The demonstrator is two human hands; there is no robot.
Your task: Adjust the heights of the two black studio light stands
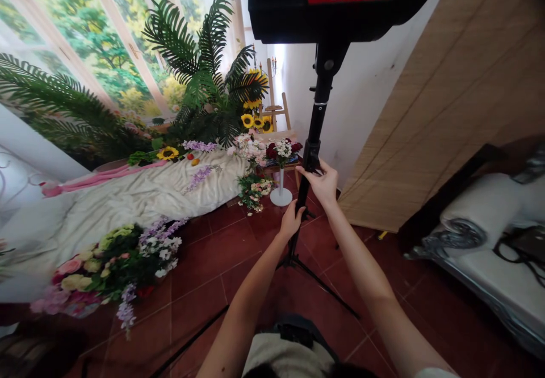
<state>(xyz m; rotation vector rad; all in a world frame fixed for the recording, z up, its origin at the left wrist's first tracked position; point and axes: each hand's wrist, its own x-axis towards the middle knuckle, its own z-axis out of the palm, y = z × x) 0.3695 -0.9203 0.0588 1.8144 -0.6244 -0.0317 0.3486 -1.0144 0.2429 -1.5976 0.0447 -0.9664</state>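
A black light stand [314,122] rises upright in front of me, its legs spread on the floor. On top of it sits a large black studio light [340,9] with a red "ZHEYU" label. My left hand [291,219] is wrapped around the lower pole. Higher up, my right hand [323,182] closes its fingers at the collar of the stand, where a dark knob or clamp is partly hidden by them.
Left lies a bed with a cream cover [149,196] and a mixed flower bouquet [106,264]. Beyond stand a white flower stand [281,195], a palm plant [204,77] and a wooden easel [276,108]. Right are a bamboo blind [426,94] and a white sofa [489,208]. Red tiles [200,259] cover the floor.
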